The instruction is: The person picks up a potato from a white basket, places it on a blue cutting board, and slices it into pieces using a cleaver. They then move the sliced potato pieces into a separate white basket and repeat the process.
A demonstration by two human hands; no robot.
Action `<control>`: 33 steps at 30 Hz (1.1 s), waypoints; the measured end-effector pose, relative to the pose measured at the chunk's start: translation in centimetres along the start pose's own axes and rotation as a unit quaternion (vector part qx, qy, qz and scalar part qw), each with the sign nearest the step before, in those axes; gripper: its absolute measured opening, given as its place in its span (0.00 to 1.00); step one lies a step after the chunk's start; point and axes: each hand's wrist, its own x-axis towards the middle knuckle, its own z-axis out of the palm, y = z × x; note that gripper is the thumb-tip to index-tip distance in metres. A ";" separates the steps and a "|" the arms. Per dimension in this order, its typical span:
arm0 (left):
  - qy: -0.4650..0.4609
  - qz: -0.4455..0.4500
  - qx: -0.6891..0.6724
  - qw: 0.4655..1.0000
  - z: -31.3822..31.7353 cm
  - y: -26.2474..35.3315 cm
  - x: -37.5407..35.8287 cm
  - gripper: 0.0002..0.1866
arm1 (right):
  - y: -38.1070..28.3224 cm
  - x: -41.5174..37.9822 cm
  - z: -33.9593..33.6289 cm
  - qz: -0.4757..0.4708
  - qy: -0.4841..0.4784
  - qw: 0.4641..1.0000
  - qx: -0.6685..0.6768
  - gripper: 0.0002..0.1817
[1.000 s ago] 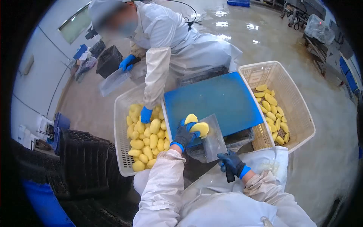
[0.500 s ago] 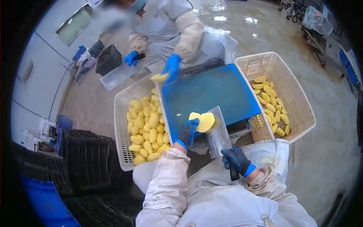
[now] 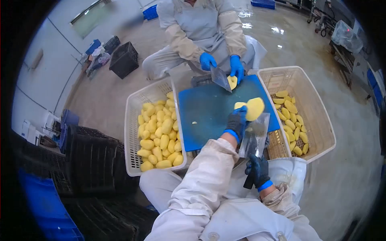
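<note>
My left hand, in a dark glove, is closed on cut potato pieces above the right part of the blue cutting board. A dark-gloved right hand, my right hand, grips the handle of a wide cleaver, whose blade lies just below the pieces. On the left stands a white crate of whole peeled potatoes. The crate on the right holds cut potato wedges. A small potato scrap lies on the board.
Across the board a co-worker in blue gloves holds a knife and a potato piece. Black crates are stacked at the left, with a blue container below. Another black crate stands on the floor behind.
My left hand has moved right with the potato pieces, and the cleaver has shifted right too. The co-worker's hands have come together over the board's far edge, with the knife at a potato piece.
</note>
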 end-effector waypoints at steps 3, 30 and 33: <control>0.007 -0.071 -0.035 0.997 3.3 2.1 -0.1 0.21 | 0.2 0.3 -0.5 -0.001 0.011 1.000 -0.007 0.07; 0.091 0.101 0.713 0.688 -16.7 1.8 -6.1 0.19 | 0.2 -2.7 2.9 0.046 -0.108 0.976 -0.181 0.12; 0.082 0.069 0.695 0.711 -16.8 1.6 -5.6 0.21 | 0.5 -2.3 2.9 0.052 -0.119 0.968 -0.213 0.12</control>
